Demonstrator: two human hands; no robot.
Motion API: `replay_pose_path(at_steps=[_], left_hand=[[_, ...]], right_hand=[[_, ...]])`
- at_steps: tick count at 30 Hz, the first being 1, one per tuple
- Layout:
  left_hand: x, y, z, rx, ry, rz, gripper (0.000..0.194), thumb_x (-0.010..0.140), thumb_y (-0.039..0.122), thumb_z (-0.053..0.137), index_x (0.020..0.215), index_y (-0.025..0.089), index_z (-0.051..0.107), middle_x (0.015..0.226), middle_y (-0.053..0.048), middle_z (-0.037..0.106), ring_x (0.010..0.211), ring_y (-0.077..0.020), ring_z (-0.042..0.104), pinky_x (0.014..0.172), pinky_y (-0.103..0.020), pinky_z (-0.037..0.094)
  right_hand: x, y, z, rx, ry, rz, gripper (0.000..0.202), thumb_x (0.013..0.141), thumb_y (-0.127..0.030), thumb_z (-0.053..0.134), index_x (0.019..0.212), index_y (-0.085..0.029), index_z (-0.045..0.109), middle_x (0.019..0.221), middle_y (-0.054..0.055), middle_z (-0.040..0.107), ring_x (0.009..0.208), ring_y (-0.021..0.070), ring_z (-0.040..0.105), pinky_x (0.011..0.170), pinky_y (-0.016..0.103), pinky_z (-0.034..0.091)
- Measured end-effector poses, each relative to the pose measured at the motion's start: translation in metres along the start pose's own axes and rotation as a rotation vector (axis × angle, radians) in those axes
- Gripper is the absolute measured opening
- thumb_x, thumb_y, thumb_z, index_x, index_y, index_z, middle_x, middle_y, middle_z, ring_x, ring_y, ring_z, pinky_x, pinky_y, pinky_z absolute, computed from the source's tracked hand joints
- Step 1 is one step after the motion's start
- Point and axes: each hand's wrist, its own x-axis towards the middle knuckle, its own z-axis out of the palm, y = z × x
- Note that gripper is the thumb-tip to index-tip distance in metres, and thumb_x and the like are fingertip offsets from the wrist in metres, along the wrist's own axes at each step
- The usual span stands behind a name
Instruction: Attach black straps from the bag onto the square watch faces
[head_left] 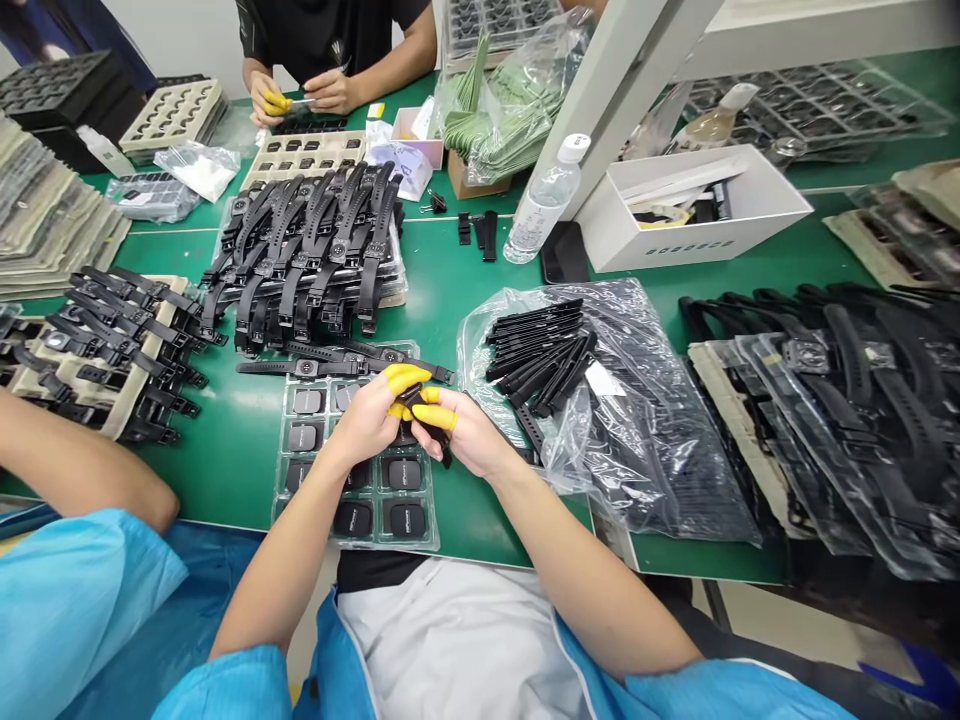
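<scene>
Yellow finger cots cover several fingertips on both of my hands. My left hand (pixel 373 415) grips a small black watch (pixel 411 396) from the left. My right hand (pixel 469 430) closes on it from the right, with a dark strap end showing below the fingers. Most of the watch is hidden by the fingers. Under my hands lies a clear plastic tray (pixel 431 500) with square black watch faces in its pockets. Just beyond it, finished-looking watches with straps (pixel 306 366) lie across the tray's far edge.
Right of my hands, a plastic bag (pixel 660 400) carries loose black straps (pixel 547 350). Trays piled with strapped watches (pixel 300 250) stand ahead; more stacks (pixel 840 400) are at right. A bottle (pixel 546 200), phone (pixel 564 252) and white box (pixel 690 225) stand behind. A co-worker's arm (pixel 82 465) is at left.
</scene>
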Motion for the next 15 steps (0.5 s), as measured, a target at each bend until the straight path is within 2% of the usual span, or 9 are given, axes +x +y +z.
replay_pose_path(at_steps=[7,15], left_hand=[[0.0013,0.0023,0.0008,-0.044,0.041,-0.047,0.050,0.092,0.005,0.041,0.134,0.021,0.061,0.132,-0.010,0.068,0.127,-0.0225,0.064,0.110,-0.042,0.055],[-0.0033,-0.0032,0.0081,0.020,0.037,-0.063,0.054,0.094,0.006,0.040,0.144,0.020,0.055,0.137,-0.013,0.063,0.133,-0.0244,0.059,0.114,-0.044,0.052]], right_hand=[[0.0025,-0.0010,0.0016,0.045,0.034,-0.023,0.027,0.083,-0.042,0.074,0.086,-0.020,0.058,0.056,-0.004,0.061,0.042,0.0096,0.045,0.042,0.022,0.034],[0.0036,-0.0019,0.0025,0.228,0.082,0.023,0.033,0.077,-0.041,0.080,0.088,-0.021,0.056,0.055,-0.005,0.057,0.043,0.0093,0.041,0.042,0.022,0.030]])
